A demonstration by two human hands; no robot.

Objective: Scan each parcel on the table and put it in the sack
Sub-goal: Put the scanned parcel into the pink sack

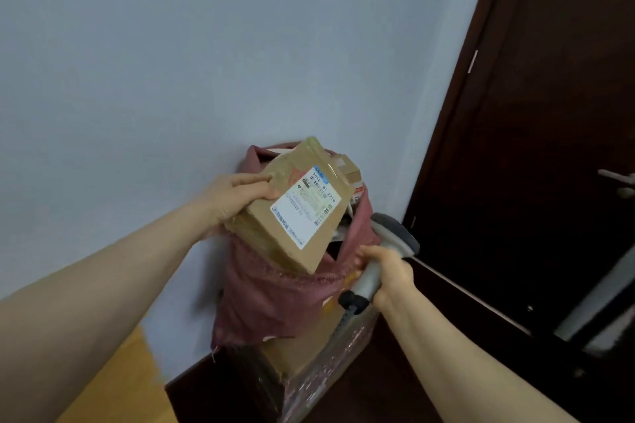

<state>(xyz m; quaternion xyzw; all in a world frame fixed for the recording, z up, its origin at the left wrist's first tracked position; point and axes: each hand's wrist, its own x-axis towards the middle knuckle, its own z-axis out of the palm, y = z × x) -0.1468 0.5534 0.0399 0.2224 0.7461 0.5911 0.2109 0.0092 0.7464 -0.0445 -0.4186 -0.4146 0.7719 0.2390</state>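
The left hand [237, 196] grips 1 brown cardboard parcel [275, 237] by its left edge, fingers curled round it, and holds it tilted with its white label [304, 204] facing up (the print is too blurred to read). Directly below that grip is the open mouth of the dull-red sack [275, 299], with the parcel's lower corner at its rim. Right of the parcel, the right hand [388, 275] is wrapped tight round the handle of a grey scanner [395, 233], touching the sack's rim. Beyond the held parcel, other boxes [350, 170] lie in the sack.

Left hand [240, 197], right hand [388, 273]: both gripping.
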